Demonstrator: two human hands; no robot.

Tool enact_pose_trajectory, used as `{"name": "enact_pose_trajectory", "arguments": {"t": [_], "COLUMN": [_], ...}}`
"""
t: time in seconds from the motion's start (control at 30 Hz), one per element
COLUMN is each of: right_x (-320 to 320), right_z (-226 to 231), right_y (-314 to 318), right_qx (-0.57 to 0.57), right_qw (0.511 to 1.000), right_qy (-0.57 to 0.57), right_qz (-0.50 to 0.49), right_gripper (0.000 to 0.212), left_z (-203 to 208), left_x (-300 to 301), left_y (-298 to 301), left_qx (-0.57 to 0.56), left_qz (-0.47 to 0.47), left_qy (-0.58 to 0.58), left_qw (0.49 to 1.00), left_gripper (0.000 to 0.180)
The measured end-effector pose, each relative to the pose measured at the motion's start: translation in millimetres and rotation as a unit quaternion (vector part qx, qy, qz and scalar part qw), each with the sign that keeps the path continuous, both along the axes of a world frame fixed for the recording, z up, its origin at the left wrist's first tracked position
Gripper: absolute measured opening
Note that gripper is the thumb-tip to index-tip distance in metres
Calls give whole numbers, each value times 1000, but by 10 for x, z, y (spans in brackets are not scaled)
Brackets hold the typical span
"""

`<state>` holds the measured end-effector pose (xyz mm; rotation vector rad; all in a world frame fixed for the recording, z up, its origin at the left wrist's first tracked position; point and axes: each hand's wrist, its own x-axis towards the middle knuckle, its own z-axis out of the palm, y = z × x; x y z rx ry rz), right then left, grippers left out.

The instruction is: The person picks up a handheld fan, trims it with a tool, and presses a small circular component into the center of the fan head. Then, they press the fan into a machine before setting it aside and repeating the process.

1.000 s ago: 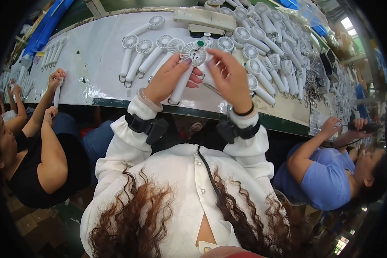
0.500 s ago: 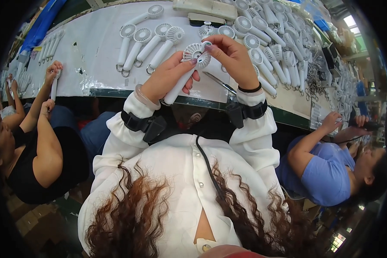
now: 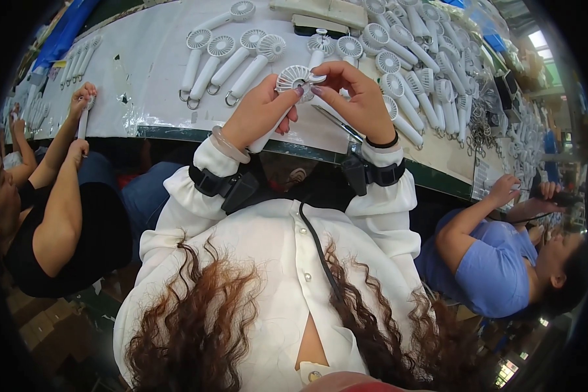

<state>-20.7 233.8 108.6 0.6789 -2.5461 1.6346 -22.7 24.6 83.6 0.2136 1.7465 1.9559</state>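
My left hand [image 3: 260, 112] is closed around a white handheld fan [image 3: 292, 76], thumb against its round slotted head; the handle slopes down toward the table's near edge. At the fan's head, my right hand [image 3: 358, 97] pinches a small white flat piece [image 3: 317, 78] between thumb and fingertips. The piece lies at the right side of the grille, and the fingers partly cover it, so I cannot tell whether it is attached. Just below my right hand lies a slim pointed metal tool [image 3: 336, 121].
Several white fans with wrist rings, such as one fan [image 3: 270, 47], lie in a row at the far left. A large heap of fans [image 3: 408, 49] covers the right side. A pale oblong box [image 3: 320, 12] stands behind. People work left and right, one holding a fan [image 3: 83, 121].
The small white piece has turned from upright to nearly flat at the fan's head. My right hand has lowered slightly, and the fan's head has tilted.
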Motion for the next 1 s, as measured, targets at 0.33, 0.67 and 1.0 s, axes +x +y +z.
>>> {"name": "enact_pose_trajectory", "arguments": {"t": [0.33,0.67,1.0], "right_x": [3,-3,-114], "right_z": [-133,-226,-167], "right_y": [-20,-21,40], "right_qx": [-102,-93,-7], "right_qw": [992,994,997], "right_qy": [-66,-23,-73], "right_qz": [-25,-44,-18], "right_gripper": [22,22,21], "left_z": [-36,10,-108], "left_x": [6,23,6], "left_y": [-1,31,52], "left_qx": [4,-32,-67], "left_qz": [2,-30,-6], "left_qy": [-7,-8,25], "left_qw": [1000,999,997], "left_gripper": [29,37,41]}}
